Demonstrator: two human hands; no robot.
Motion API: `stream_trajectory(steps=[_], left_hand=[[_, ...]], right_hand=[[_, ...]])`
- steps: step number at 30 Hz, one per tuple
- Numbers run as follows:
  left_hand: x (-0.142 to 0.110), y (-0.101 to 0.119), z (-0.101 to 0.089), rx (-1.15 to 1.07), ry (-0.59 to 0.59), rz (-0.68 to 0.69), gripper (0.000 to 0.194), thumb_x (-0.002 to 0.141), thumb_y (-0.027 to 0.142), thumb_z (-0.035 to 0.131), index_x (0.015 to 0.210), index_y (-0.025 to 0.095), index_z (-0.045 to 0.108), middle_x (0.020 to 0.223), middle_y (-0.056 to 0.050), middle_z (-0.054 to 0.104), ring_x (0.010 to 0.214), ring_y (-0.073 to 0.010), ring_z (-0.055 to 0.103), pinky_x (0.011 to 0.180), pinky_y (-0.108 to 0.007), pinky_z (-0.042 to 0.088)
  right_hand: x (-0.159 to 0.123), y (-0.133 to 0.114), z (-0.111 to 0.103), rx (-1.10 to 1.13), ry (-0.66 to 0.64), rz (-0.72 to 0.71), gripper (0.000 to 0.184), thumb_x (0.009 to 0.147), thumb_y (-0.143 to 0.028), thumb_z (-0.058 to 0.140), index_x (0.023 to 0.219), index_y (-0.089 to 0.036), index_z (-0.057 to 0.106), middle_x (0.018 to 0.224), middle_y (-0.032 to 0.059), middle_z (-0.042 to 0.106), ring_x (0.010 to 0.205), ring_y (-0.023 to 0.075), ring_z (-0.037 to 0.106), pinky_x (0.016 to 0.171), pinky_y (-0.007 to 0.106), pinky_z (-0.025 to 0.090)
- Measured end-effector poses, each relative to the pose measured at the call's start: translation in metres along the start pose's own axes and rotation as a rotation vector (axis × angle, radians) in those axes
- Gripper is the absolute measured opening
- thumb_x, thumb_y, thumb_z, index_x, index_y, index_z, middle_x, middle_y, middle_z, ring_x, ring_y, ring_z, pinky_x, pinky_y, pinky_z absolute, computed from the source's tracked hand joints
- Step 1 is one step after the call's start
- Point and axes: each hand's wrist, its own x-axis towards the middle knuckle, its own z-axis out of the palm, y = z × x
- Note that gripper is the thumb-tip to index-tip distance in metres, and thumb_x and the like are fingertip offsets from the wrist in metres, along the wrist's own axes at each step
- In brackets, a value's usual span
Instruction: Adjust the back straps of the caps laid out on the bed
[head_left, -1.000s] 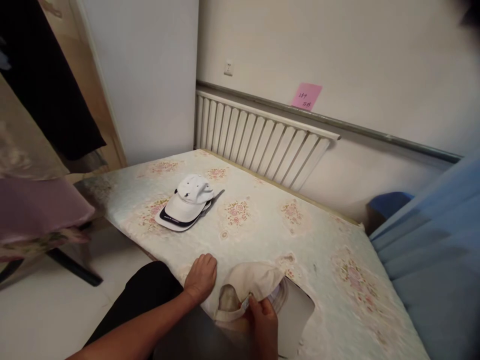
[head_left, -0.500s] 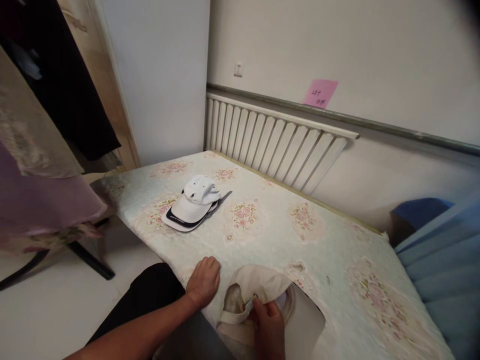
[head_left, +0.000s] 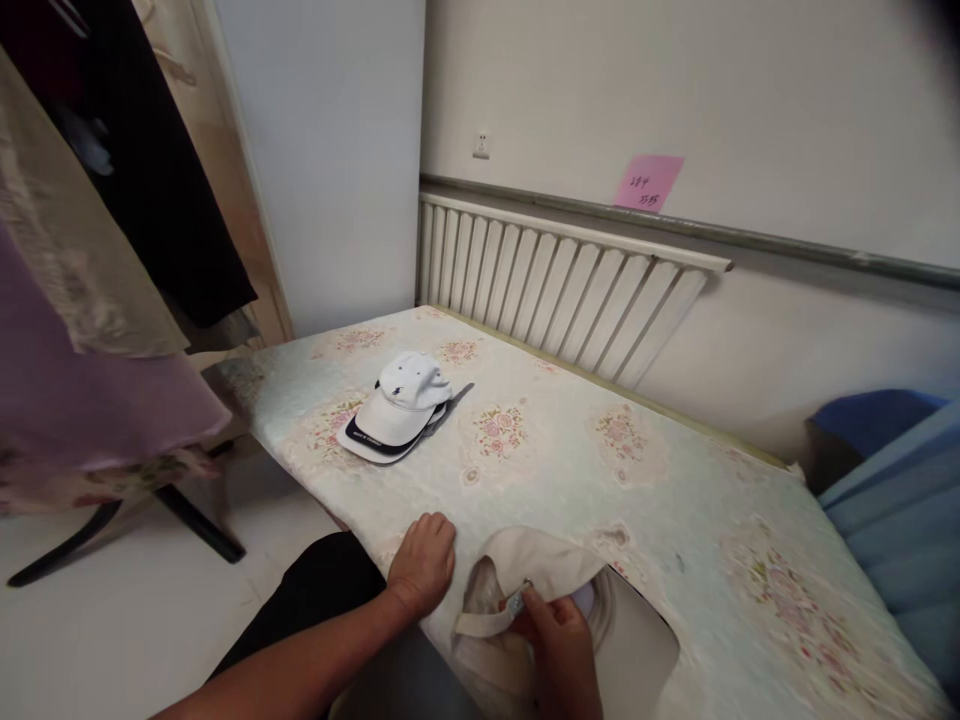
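At the near edge of the bed, a beige cap (head_left: 540, 555) lies with its underside and brim showing. My right hand (head_left: 562, 640) pinches the back strap of this cap near a small metal buckle. Beside it, my left hand (head_left: 424, 562) rests on the bed edge with its fingers curled and pressed together, apart from the cap. Farther up the bed sits a stack of caps, with a white cap (head_left: 409, 385) on top and dark and pale brims beneath.
The bed's flowered cover (head_left: 555, 480) spans the middle of the view. Behind it runs a white radiator (head_left: 555, 280) along the wall. Hanging clothes (head_left: 97, 300) and dark stand legs (head_left: 199, 525) are at left; a blue curtain (head_left: 900, 500) hangs at right.
The whole view has shifted slightly, so everything appears a little farther right. My right hand keeps its pinch on the strap, and my left hand stays on the bed edge.
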Motion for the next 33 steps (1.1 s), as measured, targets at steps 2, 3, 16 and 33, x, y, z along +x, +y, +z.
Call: stream_trajectory(steps=[2,3,16,33], left_hand=[[0.0,0.0,0.001,0.004,-0.002,-0.006,0.014,0.086,0.015,0.041,0.084,0.018,0.055,0.091,-0.007,0.053,0.089,-0.0226,0.044,0.084,-0.037,0.036],[0.0,0.0,0.001,0.004,-0.003,-0.009,0.014,0.086,0.015,0.042,0.084,0.018,0.055,0.092,-0.007,0.053,0.089,-0.0227,0.044,0.084,-0.037,0.036],[-0.001,-0.001,0.002,-0.013,0.002,-0.002,0.013,0.084,0.013,0.043,0.084,0.019,0.055,0.092,-0.007,0.052,0.089,-0.0231,0.044,0.083,-0.038,0.035],[0.0,-0.001,0.003,0.01,0.01,-0.008,0.014,0.082,0.012,0.043,0.084,0.019,0.054,0.091,-0.006,0.052,0.089,-0.0228,0.044,0.084,-0.037,0.036]], right_hand=[[-0.002,-0.005,0.003,0.035,-0.019,0.044,0.036,0.055,-0.045,0.081,0.073,-0.016,0.069,0.068,0.0068,0.071,0.059,0.021,0.063,0.055,0.032,0.051],[-0.003,-0.008,0.004,0.056,-0.026,0.07,0.036,0.054,-0.044,0.082,0.072,-0.017,0.069,0.069,0.0061,0.071,0.059,0.0203,0.063,0.056,0.032,0.05],[0.001,-0.031,0.015,0.139,-0.111,0.112,0.028,0.058,-0.038,0.082,0.069,-0.018,0.066,0.065,0.0026,0.066,0.057,0.0164,0.058,0.055,0.029,0.046],[0.004,-0.028,0.005,0.088,-0.086,0.027,0.035,0.057,-0.041,0.081,0.078,-0.015,0.069,0.073,0.0066,0.07,0.06,0.018,0.06,0.055,0.03,0.047]])
